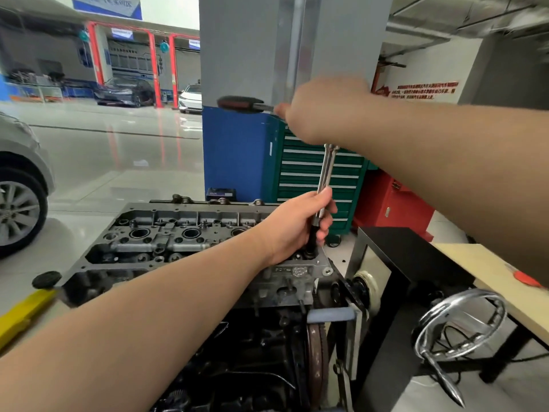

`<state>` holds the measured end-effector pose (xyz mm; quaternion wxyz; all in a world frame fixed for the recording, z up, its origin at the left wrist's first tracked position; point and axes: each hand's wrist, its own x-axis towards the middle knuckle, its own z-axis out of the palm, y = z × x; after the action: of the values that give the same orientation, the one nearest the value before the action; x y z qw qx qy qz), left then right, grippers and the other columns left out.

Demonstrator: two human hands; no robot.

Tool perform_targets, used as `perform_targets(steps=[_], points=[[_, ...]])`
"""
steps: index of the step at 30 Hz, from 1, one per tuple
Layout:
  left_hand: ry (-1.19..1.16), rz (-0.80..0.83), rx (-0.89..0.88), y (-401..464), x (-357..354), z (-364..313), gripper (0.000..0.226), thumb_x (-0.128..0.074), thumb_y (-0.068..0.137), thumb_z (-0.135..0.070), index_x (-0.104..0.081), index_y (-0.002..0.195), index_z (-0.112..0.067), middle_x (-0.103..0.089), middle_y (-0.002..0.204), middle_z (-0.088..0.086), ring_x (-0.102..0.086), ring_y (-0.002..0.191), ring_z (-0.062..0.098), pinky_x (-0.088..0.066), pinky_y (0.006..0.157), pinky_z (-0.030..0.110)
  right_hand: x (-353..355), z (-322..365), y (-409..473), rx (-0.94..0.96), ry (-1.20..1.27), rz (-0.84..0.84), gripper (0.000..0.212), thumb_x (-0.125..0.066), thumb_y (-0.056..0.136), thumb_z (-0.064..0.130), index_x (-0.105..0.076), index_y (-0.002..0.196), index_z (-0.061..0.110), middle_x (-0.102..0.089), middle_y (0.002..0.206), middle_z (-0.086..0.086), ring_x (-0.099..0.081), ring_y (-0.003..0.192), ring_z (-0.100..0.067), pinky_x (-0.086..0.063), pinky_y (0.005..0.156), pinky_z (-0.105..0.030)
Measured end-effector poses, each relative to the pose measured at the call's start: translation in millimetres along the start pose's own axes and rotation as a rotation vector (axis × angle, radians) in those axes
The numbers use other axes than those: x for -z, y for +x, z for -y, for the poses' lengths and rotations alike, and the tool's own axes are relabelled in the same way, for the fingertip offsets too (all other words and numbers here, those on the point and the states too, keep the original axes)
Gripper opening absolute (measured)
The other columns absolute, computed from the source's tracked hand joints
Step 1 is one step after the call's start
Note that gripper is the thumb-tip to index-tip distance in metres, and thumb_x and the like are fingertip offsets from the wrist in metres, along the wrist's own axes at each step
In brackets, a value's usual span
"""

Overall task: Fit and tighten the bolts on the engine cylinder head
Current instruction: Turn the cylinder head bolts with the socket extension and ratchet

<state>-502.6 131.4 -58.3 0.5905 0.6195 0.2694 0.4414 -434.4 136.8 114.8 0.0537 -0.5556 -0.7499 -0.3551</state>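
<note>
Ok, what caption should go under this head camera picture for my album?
Left hand steadies the extension bar on the cylinder head while the right hand holds the ratchet on top.

The cylinder head (166, 239) is dull grey cast metal, rough and oil-stained. The extension bar (326, 171) is bright polished steel, ending in a matt black socket (311, 242). The ratchet handle (240, 104) looks like dark rubbery plastic. The handwheel (463, 325) gleams chrome. The floor (118, 150) is glossy, reflective.
</note>
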Motion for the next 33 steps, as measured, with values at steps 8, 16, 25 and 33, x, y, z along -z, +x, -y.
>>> perform_targets(steps=[8, 16, 25, 33], points=[[-0.005, 0.034, 0.004, 4, 1, 2, 0.038, -0.049, 0.107, -0.048, -0.046, 0.085, -0.017, -0.037, 0.067, 0.001, -0.033, 0.060, 0.016, -0.036, 0.064, 0.031, 6, -23, -33, 0.494, 0.588, -0.051, 0.060, -0.030, 0.099, 0.066, -0.055, 0.075, 0.017, -0.052, 0.063, 0.002, -0.052, 0.064, -0.023, -0.040, 0.062, -0.041], [-0.012, -0.052, -0.060, 1, 5, 2, 0.024, -0.060, 0.105, -0.034, -0.059, 0.098, -0.011, -0.064, 0.081, 0.011, -0.059, 0.071, 0.023, -0.053, 0.072, 0.036, -1, 3, -30, 0.182, 0.082, -0.246, 0.032, -0.023, 0.110, 0.044, -0.053, 0.106, 0.034, -0.038, 0.071, -0.001, -0.052, 0.077, -0.034, -0.042, 0.066, -0.040], [-0.013, -0.001, -0.079, -1, 3, 1, 0.030, -0.050, 0.109, -0.033, -0.059, 0.096, -0.007, -0.058, 0.074, 0.012, -0.054, 0.065, 0.025, -0.052, 0.071, 0.037, -4, -9, -32, 0.325, 0.502, -0.199, 0.090, -0.017, 0.088, 0.084, -0.059, 0.076, 0.006, -0.047, 0.060, -0.006, -0.051, 0.061, -0.031, -0.037, 0.058, -0.045], [0.023, 0.025, -0.062, -3, 0, -1, 0.032, -0.047, 0.111, -0.034, -0.059, 0.098, -0.007, -0.062, 0.077, 0.009, -0.058, 0.070, 0.024, -0.055, 0.071, 0.032, 1, -3, -41, 0.184, 0.342, -0.190, 0.078, -0.009, 0.095, 0.077, -0.051, 0.067, 0.018, -0.050, 0.062, -0.003, -0.048, 0.060, -0.023, -0.033, 0.058, -0.037]])
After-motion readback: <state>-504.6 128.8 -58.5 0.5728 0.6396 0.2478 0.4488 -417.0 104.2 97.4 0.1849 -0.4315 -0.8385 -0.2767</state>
